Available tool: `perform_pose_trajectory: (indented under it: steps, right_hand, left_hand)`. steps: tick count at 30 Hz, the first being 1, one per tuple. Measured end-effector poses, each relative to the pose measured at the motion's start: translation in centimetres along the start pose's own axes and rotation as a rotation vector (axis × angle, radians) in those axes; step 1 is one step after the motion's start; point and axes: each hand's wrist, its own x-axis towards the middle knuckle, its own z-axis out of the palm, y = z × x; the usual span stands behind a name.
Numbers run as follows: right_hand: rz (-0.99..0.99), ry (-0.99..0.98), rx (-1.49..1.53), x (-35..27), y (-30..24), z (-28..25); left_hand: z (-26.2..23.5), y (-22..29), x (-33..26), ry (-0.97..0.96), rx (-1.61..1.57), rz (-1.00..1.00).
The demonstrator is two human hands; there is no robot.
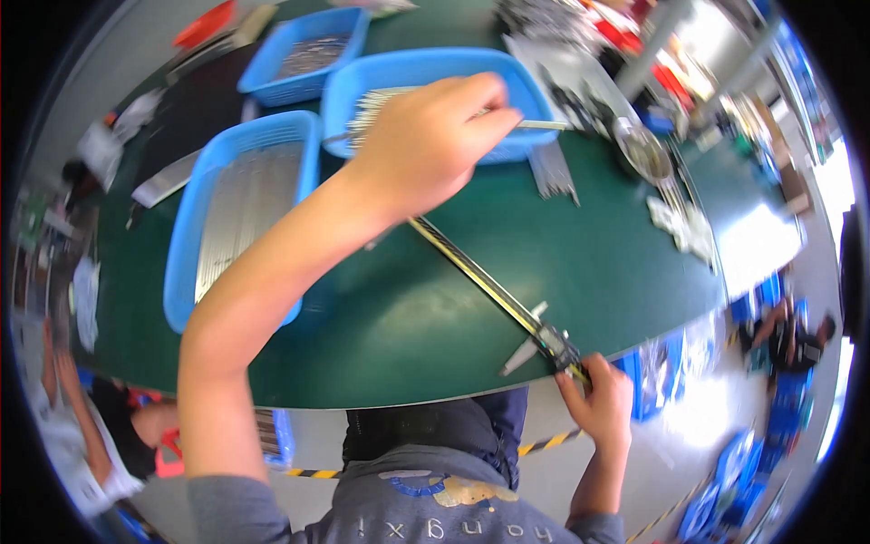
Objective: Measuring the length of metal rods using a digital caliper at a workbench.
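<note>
My left hand (430,136) reaches over the far blue tray, its fingers closed and slightly blurred. A thin metal rod (544,125) sticks out to the right from its pinch. Below it, partly hidden by the hand, are many thin light rods (367,113) in that blue tray (426,62). My right hand (603,399), at the near table edge, grips the head end of a long digital caliper (485,281). The caliper slants across the green table toward my left wrist, its jaws (526,349) lying near my right hand.
At left, a blue tray (175,281) holds long, thin metal rods; another (358,32) behind it holds small metal parts. Short rods (553,172) lie beside the far tray. A metal bowl (643,150) and tools stand at right. Other people (793,340) are at both sides.
</note>
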Motion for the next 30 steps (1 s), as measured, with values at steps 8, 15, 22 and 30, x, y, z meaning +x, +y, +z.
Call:
perform_pose_trajectory:
  steps: [8, 15, 22, 30]
  right_hand:
    - [-0.079, 0.052, -0.010, -0.3, 1.3, 0.3]
    - [-0.030, 0.038, 0.008, -0.1, 1.7, -0.2]
    - [0.007, -0.009, 0.008, 0.0, 1.6, -0.5]
    - [0.021, 0.010, 0.007, 0.0, 0.6, -0.6]
  left_hand:
    - [10.2, -7.9, -2.1, -0.497, 0.082, -0.626]
    - [0.8, -10.6, -6.8, -0.372, 0.339, -0.746]
    - [-9.7, -11.8, -15.1, -0.677, 0.120, -1.416]
    - [-9.6, -12.1, -14.8, -0.608, -0.134, -1.502]
